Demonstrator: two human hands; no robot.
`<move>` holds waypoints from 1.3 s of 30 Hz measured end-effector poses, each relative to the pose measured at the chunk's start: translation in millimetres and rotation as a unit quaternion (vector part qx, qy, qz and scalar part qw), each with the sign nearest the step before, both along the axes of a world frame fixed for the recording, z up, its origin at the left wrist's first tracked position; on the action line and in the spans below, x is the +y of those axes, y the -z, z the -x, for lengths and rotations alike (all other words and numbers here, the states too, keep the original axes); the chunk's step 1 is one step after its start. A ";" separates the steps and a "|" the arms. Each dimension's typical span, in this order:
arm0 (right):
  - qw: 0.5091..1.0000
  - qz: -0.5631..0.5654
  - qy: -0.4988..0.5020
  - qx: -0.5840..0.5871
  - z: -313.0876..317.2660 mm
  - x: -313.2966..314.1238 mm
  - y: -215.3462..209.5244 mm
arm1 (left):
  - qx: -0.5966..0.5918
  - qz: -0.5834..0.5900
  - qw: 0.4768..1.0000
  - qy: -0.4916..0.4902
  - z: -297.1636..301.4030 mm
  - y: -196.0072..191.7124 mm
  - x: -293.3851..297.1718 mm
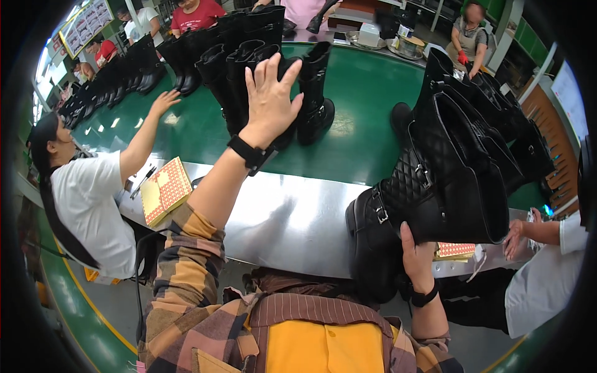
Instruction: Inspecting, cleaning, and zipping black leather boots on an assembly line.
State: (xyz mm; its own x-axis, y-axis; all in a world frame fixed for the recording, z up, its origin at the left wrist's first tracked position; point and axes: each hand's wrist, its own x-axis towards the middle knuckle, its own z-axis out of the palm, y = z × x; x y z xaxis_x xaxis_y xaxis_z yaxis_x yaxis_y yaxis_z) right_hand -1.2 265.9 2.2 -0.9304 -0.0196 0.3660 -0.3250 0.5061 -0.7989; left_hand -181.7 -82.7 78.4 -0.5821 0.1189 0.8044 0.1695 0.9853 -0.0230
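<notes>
My left hand (270, 93) is stretched forward over a cluster of tall black boots (249, 53) on the green surface. Its fingers are spread and it holds nothing; whether the fingertips touch a boot I cannot tell. A single black boot (316, 99) stands upright just right of this hand. My right hand (418, 258) grips a black boot (410, 180) with a quilted shaft and buckled straps, near the steel edge. The thumb lies along the boot while the other fingers are mostly hidden. More black boots (491, 112) crowd together behind it.
A steel ledge (292, 217) borders the green conveyor table (360, 81). A stack of patterned sheets (166, 189) lies at left by a co-worker (87, 193) reaching forward. Another co-worker's hand (513, 239) is at right. Boots in a row (118, 81) extend far left; people stand across the table.
</notes>
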 end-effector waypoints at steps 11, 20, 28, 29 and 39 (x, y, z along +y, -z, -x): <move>0.997 0.043 0.064 0.022 22.9 -18.5 -12.7 | -0.034 -0.192 0.969 0.151 -67.9 48.6 14.0; 0.970 -0.149 0.113 0.154 244.3 -76.1 -22.2 | -0.174 -0.502 0.834 0.150 -107.1 119.0 3.9; 0.961 -0.161 0.199 0.103 480.4 -135.3 -20.6 | -0.228 -0.499 0.827 0.124 -100.3 125.2 -9.9; 0.967 -0.159 0.190 0.065 487.5 -139.3 3.6 | -0.231 -0.497 0.828 0.119 -100.0 124.2 -11.1; 0.918 -0.342 0.121 -0.162 469.0 -144.9 58.4 | -0.272 -0.514 0.805 0.117 -97.8 128.1 -9.1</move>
State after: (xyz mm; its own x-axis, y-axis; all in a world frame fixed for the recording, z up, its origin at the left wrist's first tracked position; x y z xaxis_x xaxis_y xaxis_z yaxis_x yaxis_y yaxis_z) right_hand -470.2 121.0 -56.1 -0.9956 0.0803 0.0490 0.0618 0.9511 -0.3027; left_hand -84.0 -91.9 -49.7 -0.9399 -0.2899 0.1804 0.0617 0.3754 0.9248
